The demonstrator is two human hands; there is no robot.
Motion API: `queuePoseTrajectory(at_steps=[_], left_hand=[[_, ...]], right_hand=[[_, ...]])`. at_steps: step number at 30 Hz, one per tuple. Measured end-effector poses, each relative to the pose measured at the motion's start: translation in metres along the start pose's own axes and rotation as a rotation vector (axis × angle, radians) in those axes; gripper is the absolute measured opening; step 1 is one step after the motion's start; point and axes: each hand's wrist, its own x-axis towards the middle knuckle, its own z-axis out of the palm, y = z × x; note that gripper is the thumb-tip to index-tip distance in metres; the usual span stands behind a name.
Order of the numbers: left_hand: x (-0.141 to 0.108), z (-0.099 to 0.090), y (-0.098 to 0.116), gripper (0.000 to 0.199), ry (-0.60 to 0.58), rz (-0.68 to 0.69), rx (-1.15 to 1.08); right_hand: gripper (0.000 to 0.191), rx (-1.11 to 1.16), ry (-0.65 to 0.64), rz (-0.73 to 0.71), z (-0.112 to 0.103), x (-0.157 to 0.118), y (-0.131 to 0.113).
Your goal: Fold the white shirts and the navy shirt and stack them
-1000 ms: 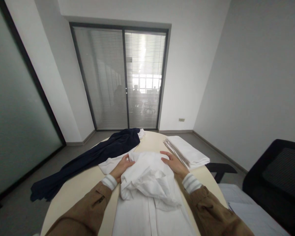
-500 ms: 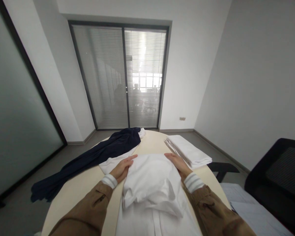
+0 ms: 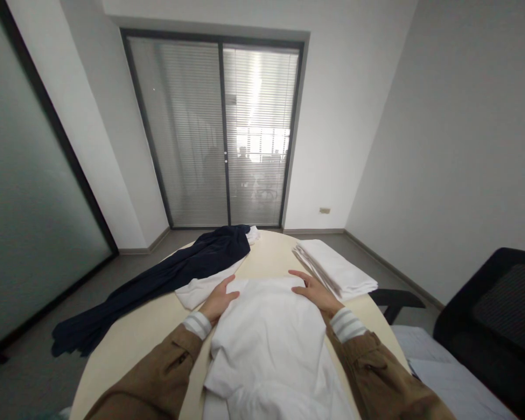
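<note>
A white cloth garment (image 3: 271, 332) lies on the round cream table (image 3: 266, 251), its far edge between my two hands and its near part rumpled. My left hand (image 3: 220, 298) is at the far left corner of the garment, thumb and fingers apart. At the far right corner, my right hand (image 3: 314, 291) touches the cloth with its thumb, the fingers spread from it. A dark navy garment (image 3: 179, 265) lies to the left over another white cloth (image 3: 205, 289). A folded white stack (image 3: 335, 267) sits just beyond my right hand.
The navy garment hangs over the table's left edge. At the right are a black mesh chair (image 3: 499, 315) and a pale sheeted surface (image 3: 446, 367) below the table's height. A glass partition with blinds (image 3: 214, 134) stands beyond the table.
The garment's upper layer now reaches further toward me, covering the lower layer's front strip. My left hand has shifted slightly left and down, and the fingers of both hands are spread wider.
</note>
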Motion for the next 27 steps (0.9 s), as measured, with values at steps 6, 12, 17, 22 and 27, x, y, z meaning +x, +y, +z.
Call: queuePoseTrajectory(at_steps=[6,12,17,22,27], left_hand=[[0.006,-0.002,0.008,0.059,-0.001,0.035,-0.142],[0.011,-0.007,0.002,0.059,0.047,0.039,-0.096],[0.011,-0.006,0.003,0.078,-0.019,0.195,-0.203],[0.003,-0.008,0.011,0.080,0.057,-0.042,-0.256],[-0.018,-0.023,0.023,0.092,-0.002,-0.189,-0.076]], right_hand=[[0.063,0.106,0.107,-0.072,0.004,0.005,0.001],[0.071,0.190,0.105,0.051,0.010,0.006,0.006],[0.074,0.221,0.118,0.031,0.006,0.005,-0.004],[0.073,0.113,0.159,0.035,0.011,0.000,-0.006],[0.067,-0.051,0.201,0.138,0.006,-0.014,-0.024]])
